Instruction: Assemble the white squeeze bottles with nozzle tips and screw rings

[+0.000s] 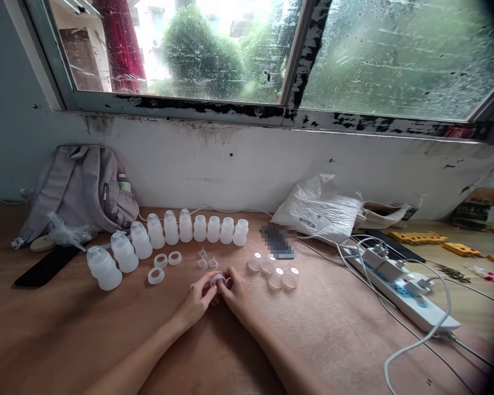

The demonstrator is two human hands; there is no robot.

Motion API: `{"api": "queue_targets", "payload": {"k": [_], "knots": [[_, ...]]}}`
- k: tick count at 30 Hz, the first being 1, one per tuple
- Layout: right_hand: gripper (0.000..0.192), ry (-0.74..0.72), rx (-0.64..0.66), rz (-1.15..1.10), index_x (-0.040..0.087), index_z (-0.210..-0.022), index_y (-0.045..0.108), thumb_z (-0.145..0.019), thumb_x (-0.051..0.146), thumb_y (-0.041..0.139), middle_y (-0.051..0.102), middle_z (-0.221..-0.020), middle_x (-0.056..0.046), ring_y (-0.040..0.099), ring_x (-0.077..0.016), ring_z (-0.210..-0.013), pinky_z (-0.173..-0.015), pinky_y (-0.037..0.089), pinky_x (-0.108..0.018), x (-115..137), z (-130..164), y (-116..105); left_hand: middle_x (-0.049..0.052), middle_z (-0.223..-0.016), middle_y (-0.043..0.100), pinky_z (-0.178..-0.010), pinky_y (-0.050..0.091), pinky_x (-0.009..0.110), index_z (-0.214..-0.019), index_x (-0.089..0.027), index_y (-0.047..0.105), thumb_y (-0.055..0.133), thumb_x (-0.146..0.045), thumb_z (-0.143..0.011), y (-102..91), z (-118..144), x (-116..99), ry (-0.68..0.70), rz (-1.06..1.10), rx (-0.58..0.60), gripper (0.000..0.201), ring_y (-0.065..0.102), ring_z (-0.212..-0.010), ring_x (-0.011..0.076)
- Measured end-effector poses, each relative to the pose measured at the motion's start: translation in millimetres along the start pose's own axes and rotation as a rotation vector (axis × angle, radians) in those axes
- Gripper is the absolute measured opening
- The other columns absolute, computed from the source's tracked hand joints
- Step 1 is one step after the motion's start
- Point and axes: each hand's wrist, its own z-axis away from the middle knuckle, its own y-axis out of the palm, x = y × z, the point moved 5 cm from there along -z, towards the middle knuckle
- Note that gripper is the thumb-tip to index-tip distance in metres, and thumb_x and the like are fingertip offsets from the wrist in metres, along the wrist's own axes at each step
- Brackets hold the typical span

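My left hand (196, 300) and my right hand (237, 295) meet near the table's middle. Between their thumbs and fingers they hold a white bottle collar ring (218, 278); fingers cover its lower part, so I cannot tell whether a teat sits in it. Just beyond are three clear bottle teats (213, 263). Left of them lie three loose white collar rings (156, 275). Several transparent bottle caps (275, 281) rest to the right of my hands. Behind, frosted baby bottles stand in a curved row: capped bottles (140, 241) on the left, uncapped open-necked bottles (227, 230) on the right.
A grey backpack (80, 186) leans on the wall, with a black phone-like slab (45, 269) before it. Rightward lie a dark phone (283, 248), a silver padded bag (319, 208) and a power strip (420, 307) with looping white cables. Yellow parts (417, 238) lie far right.
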Motion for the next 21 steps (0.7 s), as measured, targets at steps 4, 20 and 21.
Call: {"api": "queue_targets", "payload": {"k": [4, 20, 21], "knots": [[0.009, 0.032, 0.025, -0.046, 0.021, -0.066, 0.040, -0.072, 0.018, 0.047, 0.050, -0.058, 0.005, 0.046, -0.0102, -0.050, -0.048, 0.034, -0.020, 0.2, -1.2, -0.5, 0.006, -0.092, 0.063, -0.058, 0.049, 0.025, -0.118, -0.017, 0.043, 0.046, -0.030, -0.080, 1.6, 1.0, 1.4, 0.011, -0.078, 0.004, 0.040, 0.057, -0.059, 0.0118], [0.009, 0.022, 0.026, -0.010, 0.021, -0.066, 0.039, -0.067, 0.015, 0.046, 0.043, -0.054, 0.007, 0.040, -0.0099, -0.050, -0.047, 0.029, -0.020, -5.6, -4.1, 1.9, 0.004, -0.085, 0.065, -0.054, 0.049, 0.024, -0.124, -0.018, 0.040, 0.044, -0.028, -0.080, 3.4, 3.5, -0.3, 0.024, -0.191, 0.002, 0.045, 0.058, -0.054, 0.0119], [0.009, 0.021, 0.030, -0.015, 0.021, -0.067, 0.039, -0.066, 0.014, 0.046, 0.043, -0.054, 0.007, 0.040, -0.0099, -0.049, -0.047, 0.029, -0.020, -5.7, -4.1, 2.2, 0.004, -0.085, 0.065, -0.054, 0.049, 0.024, -0.125, -0.018, 0.039, 0.044, -0.028, -0.080, 3.4, 3.6, -0.4, 0.025, -0.194, 0.000, 0.046, 0.058, -0.054, 0.0123]]}}
